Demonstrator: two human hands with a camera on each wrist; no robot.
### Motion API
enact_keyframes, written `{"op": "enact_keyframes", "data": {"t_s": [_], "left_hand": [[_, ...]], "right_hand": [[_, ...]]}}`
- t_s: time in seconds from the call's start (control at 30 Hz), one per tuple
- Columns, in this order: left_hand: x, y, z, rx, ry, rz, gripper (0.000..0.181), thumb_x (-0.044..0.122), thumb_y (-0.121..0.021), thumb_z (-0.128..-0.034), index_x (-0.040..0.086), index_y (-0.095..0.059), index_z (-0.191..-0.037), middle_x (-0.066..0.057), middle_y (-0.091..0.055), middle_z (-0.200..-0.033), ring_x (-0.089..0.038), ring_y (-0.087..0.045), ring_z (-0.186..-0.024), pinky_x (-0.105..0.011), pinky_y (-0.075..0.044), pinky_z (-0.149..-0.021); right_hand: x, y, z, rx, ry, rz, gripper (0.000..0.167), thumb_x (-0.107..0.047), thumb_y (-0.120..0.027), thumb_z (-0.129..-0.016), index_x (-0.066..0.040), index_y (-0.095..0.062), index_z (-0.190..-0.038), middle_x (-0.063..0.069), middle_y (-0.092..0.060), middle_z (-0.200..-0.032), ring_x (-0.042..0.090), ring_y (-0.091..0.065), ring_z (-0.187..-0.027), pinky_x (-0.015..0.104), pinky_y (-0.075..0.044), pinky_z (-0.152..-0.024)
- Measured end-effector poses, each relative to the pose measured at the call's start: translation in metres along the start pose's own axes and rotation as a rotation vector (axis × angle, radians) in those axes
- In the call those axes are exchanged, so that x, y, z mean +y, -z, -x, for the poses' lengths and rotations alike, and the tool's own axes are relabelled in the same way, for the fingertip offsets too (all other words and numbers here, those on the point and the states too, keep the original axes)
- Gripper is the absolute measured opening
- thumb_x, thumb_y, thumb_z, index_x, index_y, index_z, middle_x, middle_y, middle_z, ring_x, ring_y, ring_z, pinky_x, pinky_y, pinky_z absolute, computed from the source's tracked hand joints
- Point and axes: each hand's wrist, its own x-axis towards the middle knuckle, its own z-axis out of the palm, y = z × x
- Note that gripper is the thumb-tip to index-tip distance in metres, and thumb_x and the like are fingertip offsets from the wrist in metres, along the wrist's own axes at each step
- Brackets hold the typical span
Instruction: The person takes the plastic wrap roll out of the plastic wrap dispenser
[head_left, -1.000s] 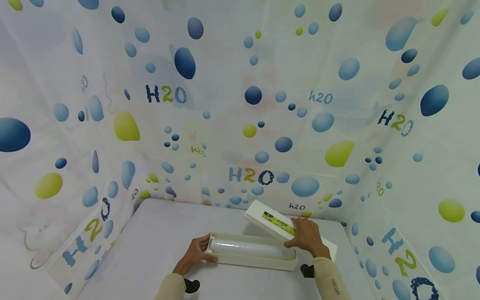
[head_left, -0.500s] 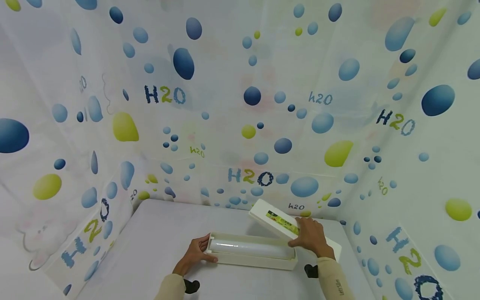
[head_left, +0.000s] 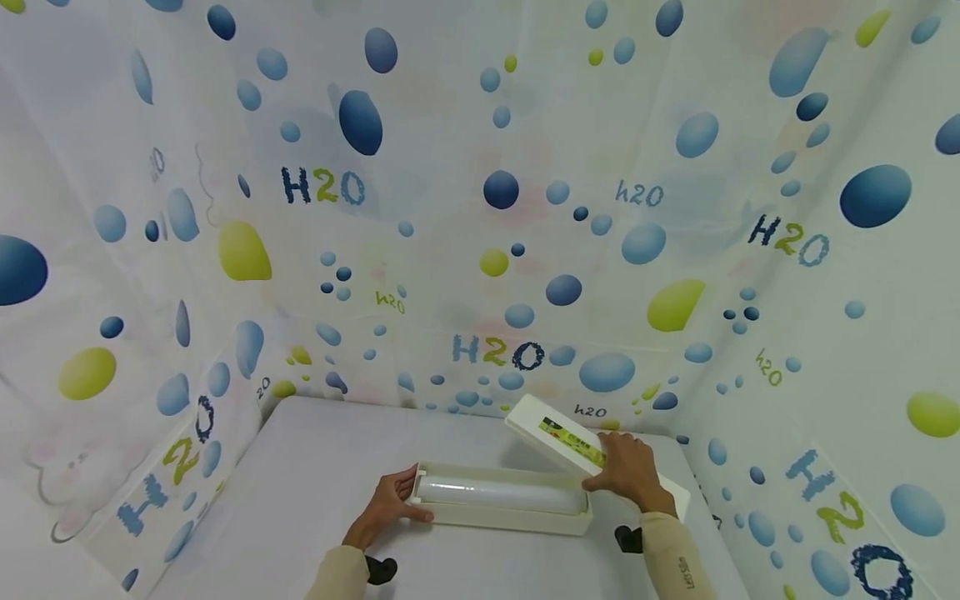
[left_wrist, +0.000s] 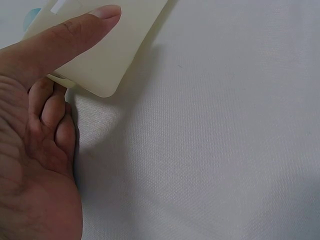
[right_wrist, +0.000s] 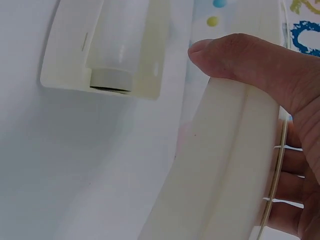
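Note:
A long cream plastic-wrap dispenser box lies on the white table with its top off. A clear, shiny roll of plastic wrap rests inside. My left hand grips the box's left end, thumb on the front wall; in the left wrist view the thumb presses the box and the fingers curl behind its end. My right hand holds the white lid, which has a green-yellow label. The lid is tilted, above and behind the box's right end. In the right wrist view my thumb lies over the lid, fingers on its far side.
White cloth covers the table. Behind and at both sides hangs a white curtain printed with blue and green drops and H2O lettering. Dark wrist straps show below both hands.
My right hand has shifted slightly to the right with the lid, away from the box. The left hand and the box stay in place; the head view has turned a little.

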Motion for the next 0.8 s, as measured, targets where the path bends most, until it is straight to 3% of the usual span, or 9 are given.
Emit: {"op": "enact_keyframes", "data": {"t_s": [0.13, 0.23, 0.37, 0.47, 0.67, 0.8], "left_hand": [[-0.007, 0.0, -0.003, 0.014, 0.004, 0.016, 0.111, 0.003, -0.101, -0.073, -0.015, -0.036, -0.161, -0.035, -0.04, -0.166, -0.052, -0.047, -0.153, -0.029, -0.054, -0.12], [-0.014, 0.002, -0.005, 0.019, -0.027, 0.024, 0.112, 0.007, -0.102, -0.0722, -0.016, -0.037, -0.16, -0.036, -0.041, -0.165, -0.049, -0.052, -0.151, -0.022, -0.056, -0.115], [-0.015, 0.003, -0.004, 0.017, -0.059, 0.018, 0.109, 0.007, -0.102, -0.0727, -0.018, -0.038, -0.158, -0.039, -0.043, -0.162, -0.045, -0.058, -0.147, -0.022, -0.058, -0.113], [-0.013, 0.003, -0.004, 0.01, -0.021, 0.011, 0.109, 0.004, -0.101, -0.0736, -0.016, -0.037, -0.16, -0.037, -0.042, -0.164, -0.046, -0.055, -0.15, -0.022, -0.057, -0.115], [-0.006, 0.003, -0.003, -0.017, 0.005, 0.008, 0.11, -0.001, -0.098, -0.0755, -0.017, -0.032, -0.162, -0.037, -0.037, -0.167, -0.055, -0.044, -0.154, -0.041, -0.05, -0.125], [-0.004, 0.001, -0.002, -0.009, 0.006, 0.017, 0.108, -0.003, -0.097, -0.0756, -0.018, -0.032, -0.161, -0.037, -0.037, -0.167, -0.055, -0.045, -0.154, -0.045, -0.048, -0.125]], "right_hand": [[0.003, 0.0, 0.001, 0.009, -0.008, 0.001, 0.063, -0.037, -0.105, -0.061, -0.008, -0.076, -0.109, -0.001, -0.068, -0.08, 0.017, -0.056, -0.07, 0.033, -0.048, -0.06], [0.004, 0.002, 0.002, 0.011, -0.013, 0.005, 0.066, -0.038, -0.105, -0.061, -0.008, -0.076, -0.113, 0.0, -0.069, -0.082, 0.017, -0.057, -0.071, 0.033, -0.049, -0.061], [0.006, 0.005, 0.004, 0.008, -0.023, 0.014, 0.07, -0.04, -0.105, -0.061, -0.007, -0.076, -0.115, 0.001, -0.069, -0.084, 0.017, -0.057, -0.072, 0.033, -0.049, -0.062], [0.006, 0.008, 0.007, 0.007, -0.035, 0.015, 0.074, -0.041, -0.104, -0.061, -0.005, -0.076, -0.119, 0.002, -0.069, -0.085, 0.018, -0.057, -0.073, 0.034, -0.049, -0.063], [0.01, 0.009, 0.009, 0.011, -0.054, 0.022, 0.075, -0.039, -0.103, -0.063, -0.003, -0.075, -0.123, 0.003, -0.07, -0.086, 0.019, -0.057, -0.073, 0.035, -0.05, -0.063], [0.012, 0.009, 0.011, 0.01, -0.06, 0.017, 0.075, -0.04, -0.103, -0.062, -0.002, -0.076, -0.121, 0.003, -0.07, -0.085, 0.018, -0.057, -0.072, 0.034, -0.051, -0.062]]}}
